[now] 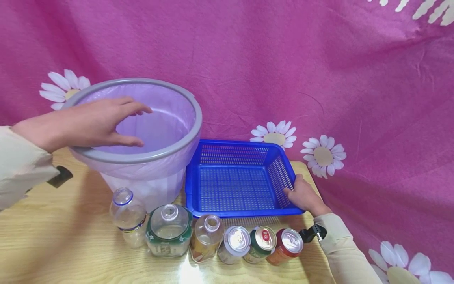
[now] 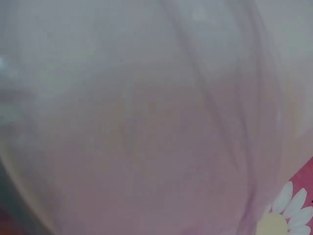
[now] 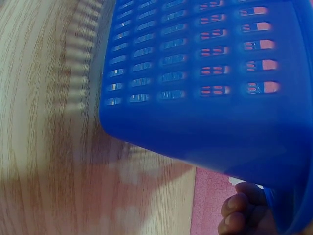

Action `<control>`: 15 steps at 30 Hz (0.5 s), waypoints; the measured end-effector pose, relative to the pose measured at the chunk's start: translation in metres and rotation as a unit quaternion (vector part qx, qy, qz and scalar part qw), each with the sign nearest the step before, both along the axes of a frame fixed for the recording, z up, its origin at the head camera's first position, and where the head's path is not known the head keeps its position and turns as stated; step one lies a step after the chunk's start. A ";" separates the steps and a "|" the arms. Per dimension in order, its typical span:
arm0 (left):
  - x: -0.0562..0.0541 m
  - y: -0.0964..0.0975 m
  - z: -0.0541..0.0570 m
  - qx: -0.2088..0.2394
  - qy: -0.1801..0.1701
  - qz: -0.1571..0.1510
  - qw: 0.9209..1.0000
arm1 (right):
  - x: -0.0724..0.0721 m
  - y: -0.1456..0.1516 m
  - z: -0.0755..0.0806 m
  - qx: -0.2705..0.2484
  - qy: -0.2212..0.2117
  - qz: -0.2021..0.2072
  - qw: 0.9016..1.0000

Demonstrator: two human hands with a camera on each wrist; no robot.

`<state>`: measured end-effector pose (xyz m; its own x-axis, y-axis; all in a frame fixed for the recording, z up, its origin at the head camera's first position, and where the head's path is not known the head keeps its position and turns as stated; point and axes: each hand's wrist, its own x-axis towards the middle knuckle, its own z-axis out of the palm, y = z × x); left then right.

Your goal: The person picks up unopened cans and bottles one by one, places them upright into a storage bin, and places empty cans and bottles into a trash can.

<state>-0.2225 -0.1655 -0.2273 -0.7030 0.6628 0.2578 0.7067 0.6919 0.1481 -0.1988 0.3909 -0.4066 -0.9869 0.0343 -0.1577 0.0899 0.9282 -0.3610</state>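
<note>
One empty left hand (image 1: 101, 121), fingers parted, hovers over a round, grey-rimmed, purple-lined bin (image 1: 142, 173); the right hand (image 1: 306, 195) grips a blue plastic basket (image 1: 234, 213) by its rim on the wooden desk (image 1: 71, 244), seemingly steadying it.

Table (image 1: 39, 236): bright, one white shiny spot in front, soft shadow on the left.
Bag (image 2: 146, 137): dim and very blurry in the left wrist view.
Basket (image 3: 195, 127): stripy shadow beside it on the table.
</note>
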 end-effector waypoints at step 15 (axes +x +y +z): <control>0.012 -0.013 0.017 0.000 0.041 0.013 0.999 | 0.002 0.000 0.004 0.013 0.029 0.021 0.999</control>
<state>-0.2104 -0.1782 -0.2102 -0.6960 0.6452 0.3150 0.6987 0.7097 0.0902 -0.1973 0.3910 -0.4028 -0.9950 -0.0042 -0.0997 0.0301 0.9401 -0.3395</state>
